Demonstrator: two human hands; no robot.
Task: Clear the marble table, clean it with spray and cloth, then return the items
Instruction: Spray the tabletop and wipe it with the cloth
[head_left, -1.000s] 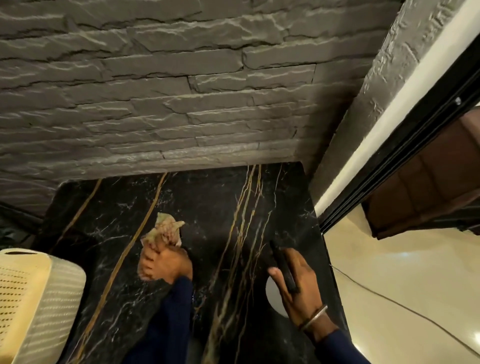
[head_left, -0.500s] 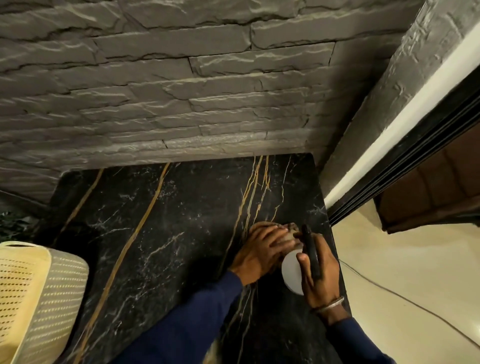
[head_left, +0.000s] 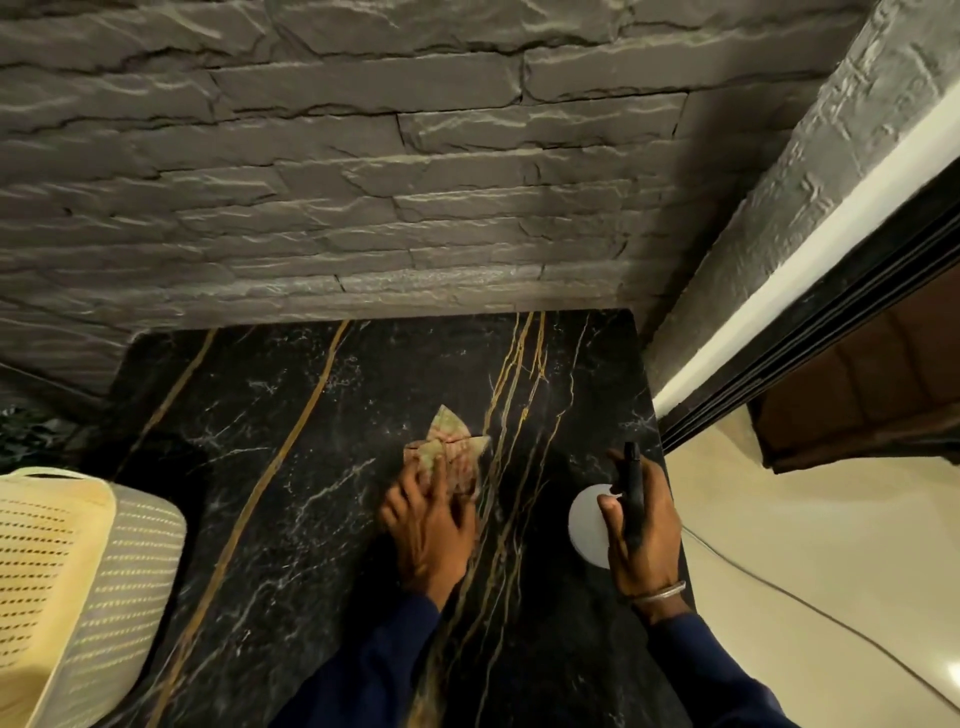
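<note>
A crumpled pale pink-and-green cloth (head_left: 448, 446) lies on the black, gold-veined marble bench (head_left: 291, 467), pressed flat under the left hand (head_left: 428, 530). The right hand (head_left: 641, 545) grips a white spray bottle (head_left: 586, 525) with a black trigger head, near the bench's right edge.

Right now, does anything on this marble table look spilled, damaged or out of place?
Nothing stands out. The left hand presses the cloth on the marble table, the right hand holds the spray bottle near the right edge, and the marble shows only its own veins, no puddle or crack.
</note>
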